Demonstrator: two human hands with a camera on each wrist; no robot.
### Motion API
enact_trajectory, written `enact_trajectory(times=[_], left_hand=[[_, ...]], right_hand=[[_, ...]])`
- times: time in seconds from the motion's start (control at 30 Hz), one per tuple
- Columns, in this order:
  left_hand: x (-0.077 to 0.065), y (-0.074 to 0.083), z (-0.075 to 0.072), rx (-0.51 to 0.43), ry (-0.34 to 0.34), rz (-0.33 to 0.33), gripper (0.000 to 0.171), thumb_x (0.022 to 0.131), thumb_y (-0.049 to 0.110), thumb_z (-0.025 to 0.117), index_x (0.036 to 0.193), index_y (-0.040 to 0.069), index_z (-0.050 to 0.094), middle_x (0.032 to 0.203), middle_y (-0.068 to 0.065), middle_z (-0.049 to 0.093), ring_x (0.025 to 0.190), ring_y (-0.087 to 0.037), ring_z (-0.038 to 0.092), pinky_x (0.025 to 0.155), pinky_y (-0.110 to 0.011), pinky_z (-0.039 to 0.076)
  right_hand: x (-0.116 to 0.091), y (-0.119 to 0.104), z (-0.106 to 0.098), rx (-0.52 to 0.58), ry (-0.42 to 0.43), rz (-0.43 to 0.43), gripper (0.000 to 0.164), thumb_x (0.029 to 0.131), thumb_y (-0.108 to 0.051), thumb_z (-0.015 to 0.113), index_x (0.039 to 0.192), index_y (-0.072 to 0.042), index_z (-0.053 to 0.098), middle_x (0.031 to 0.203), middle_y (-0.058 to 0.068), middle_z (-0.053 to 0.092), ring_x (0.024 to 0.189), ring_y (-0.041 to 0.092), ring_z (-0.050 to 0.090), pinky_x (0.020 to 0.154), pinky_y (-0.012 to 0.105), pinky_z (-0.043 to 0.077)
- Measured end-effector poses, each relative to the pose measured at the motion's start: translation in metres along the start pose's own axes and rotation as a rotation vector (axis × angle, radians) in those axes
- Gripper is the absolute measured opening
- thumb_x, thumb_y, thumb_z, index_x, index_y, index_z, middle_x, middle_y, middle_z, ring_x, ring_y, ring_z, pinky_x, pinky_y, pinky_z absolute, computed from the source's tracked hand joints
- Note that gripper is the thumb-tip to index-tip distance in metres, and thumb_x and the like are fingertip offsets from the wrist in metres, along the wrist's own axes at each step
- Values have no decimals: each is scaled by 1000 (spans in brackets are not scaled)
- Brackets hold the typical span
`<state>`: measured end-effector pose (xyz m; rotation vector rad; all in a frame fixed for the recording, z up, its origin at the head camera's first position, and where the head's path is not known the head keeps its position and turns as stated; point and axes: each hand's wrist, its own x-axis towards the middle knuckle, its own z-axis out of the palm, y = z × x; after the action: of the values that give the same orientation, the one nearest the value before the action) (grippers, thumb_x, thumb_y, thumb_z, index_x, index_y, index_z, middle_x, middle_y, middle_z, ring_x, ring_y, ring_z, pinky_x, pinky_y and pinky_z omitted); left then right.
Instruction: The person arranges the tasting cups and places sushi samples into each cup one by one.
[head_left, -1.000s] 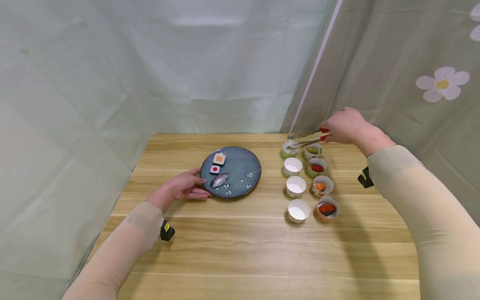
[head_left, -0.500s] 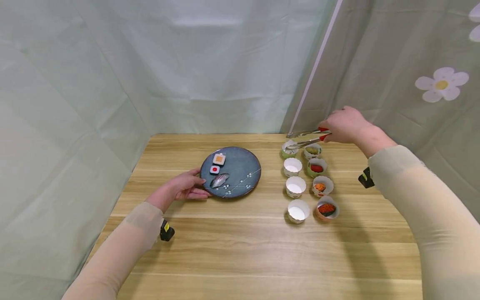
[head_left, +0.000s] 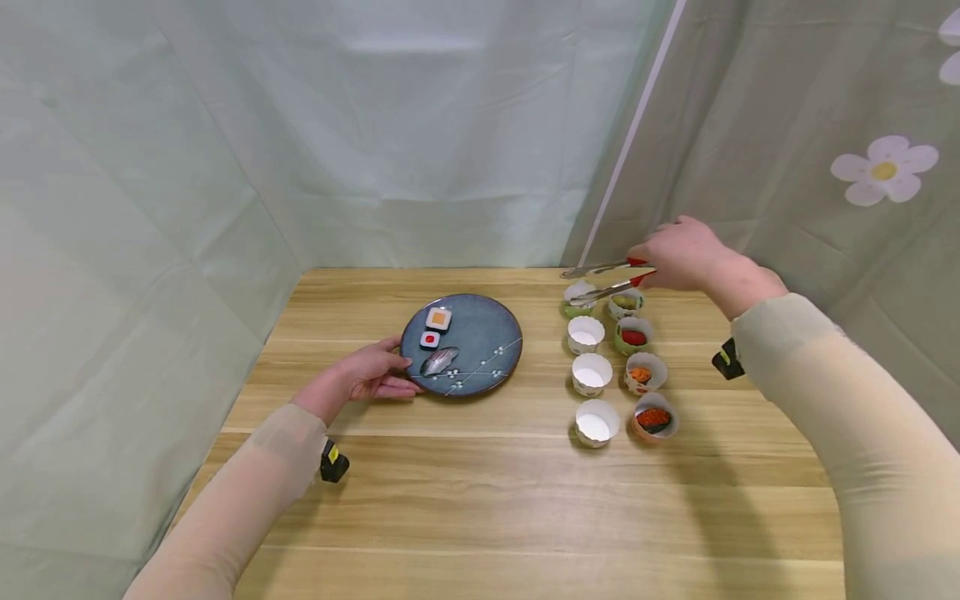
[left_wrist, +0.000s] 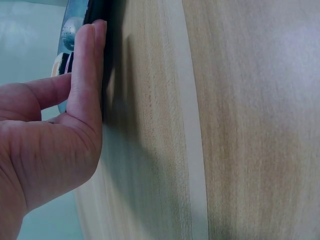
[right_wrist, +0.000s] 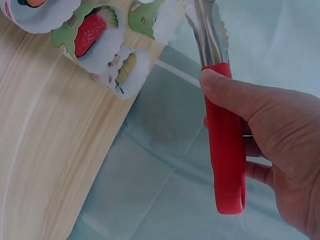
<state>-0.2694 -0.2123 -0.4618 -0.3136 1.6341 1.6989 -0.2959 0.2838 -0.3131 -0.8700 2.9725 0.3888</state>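
Note:
My left hand (head_left: pixel 382 372) holds a round blue plate (head_left: pixel 480 333) by its left rim, thumb on top and fingers along the underside. Lying on the plate are a sushi roll with an orange centre (head_left: pixel 438 318), a smaller one with a red centre (head_left: pixel 430 339) and a silvery fish nigiri (head_left: pixel 439 360). In my right hand (head_left: pixel 686 254) are metal tongs with red handles (right_wrist: pixel 224 150), gripped from above. The tong arms stand apart, the lower one crossing over the back-left green paper cup (head_left: pixel 579 310). Nothing shows between the tong tips.
Paper cups stand in two columns right of the plate. Three in the left column look white inside, such as the front one (head_left: pixel 597 423). The right column holds sushi pieces, including a red-topped one (head_left: pixel 653 418). A curtain (head_left: pixel 465 167) hangs behind the wooden table (head_left: pixel 480 500).
My right hand and the tongs have shifted slightly left, and the tong tips stand wider apart than a second ago. The left hand and plate have stayed still.

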Motion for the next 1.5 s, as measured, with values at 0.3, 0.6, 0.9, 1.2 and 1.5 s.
enact_trajectory(times=[0.3,0.6,0.9,1.2,1.5], left_hand=[[0,0,0,1,3,-2,71,110,7,42,166,26,2,123,-26,57,83,-30,76,88,-47,60],[-1,0,1,-8,6,-7,71,110,8,42,166,28,2,128,-28,54,84,-31,75,88,-47,60],[-1,1,2,-15,5,-8,72,110,9,42,166,29,1,130,-28,55,85,-32,76,87,-47,61],[0,1,3,-17,18,-28,72,111,11,43,166,30,2,133,-28,53,87,-31,76,87,-45,61],[0,2,4,-11,26,-23,73,110,11,44,166,30,2,130,-28,56,88,-31,76,87,-45,61]], right_hand=[[6,-11,2,17,-8,-11,45,85,-32,84,123,-9,72,117,11,73,111,38,62,98,64,45],[15,-22,6,-1,4,-41,49,85,-32,85,127,-11,71,118,9,73,110,37,61,96,62,45],[29,-38,8,-24,15,-71,52,86,-35,84,130,-12,69,117,8,72,110,36,61,96,59,46],[44,-57,9,-36,19,-74,58,86,-40,83,134,-11,67,121,9,71,114,36,61,98,58,46],[59,-77,14,-56,12,-88,58,86,-46,82,132,-14,68,120,6,72,111,32,62,92,51,47]])
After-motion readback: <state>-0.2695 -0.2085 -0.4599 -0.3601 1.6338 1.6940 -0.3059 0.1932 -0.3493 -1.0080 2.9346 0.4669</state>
